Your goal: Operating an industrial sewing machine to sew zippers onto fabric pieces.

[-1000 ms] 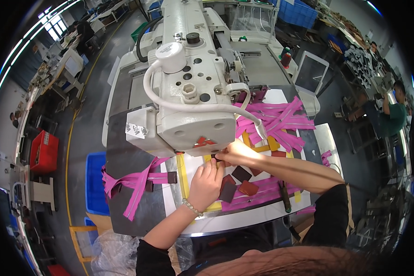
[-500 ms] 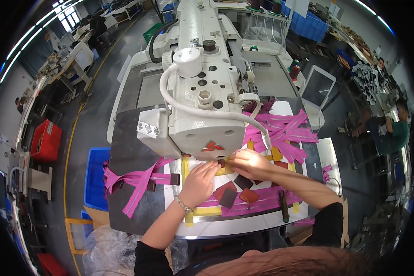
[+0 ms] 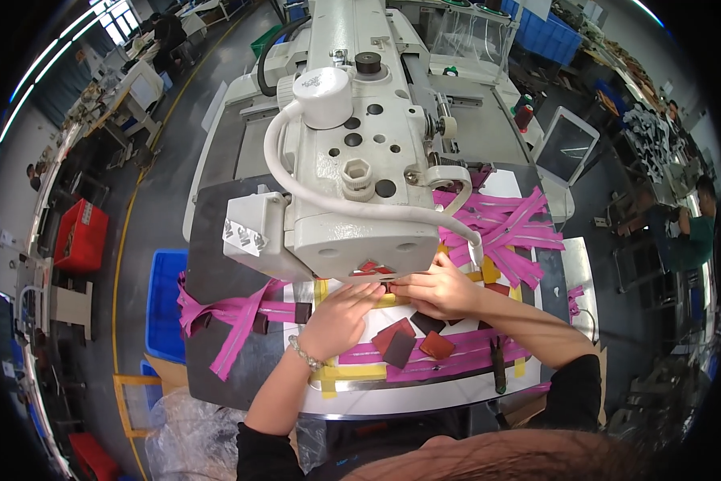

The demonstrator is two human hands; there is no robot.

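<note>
Both hands work close together under the head of a large white sewing machine. My left hand lies with fingers stretched out, their tips pressed down at a small dark patch. My right hand is closed in a pinch at the same spot; what its fingertips hold is mostly hidden. Nearer to me lie a dark brown leather-like patch and a red-brown patch. Under them run pink zipper strips. Thread snips rest across the strips, below my right forearm.
More pink zippers are heaped right of the machine head; others lie at the left, some with dark end patches. Yellow tape marks the white work plate. A blue crate stands at the left, a tilted screen at the right.
My right hand has shifted slightly left, closer to my left fingertips. The dark patch between them is now mostly covered. The view has shifted slightly, and the machine head appears lower.
</note>
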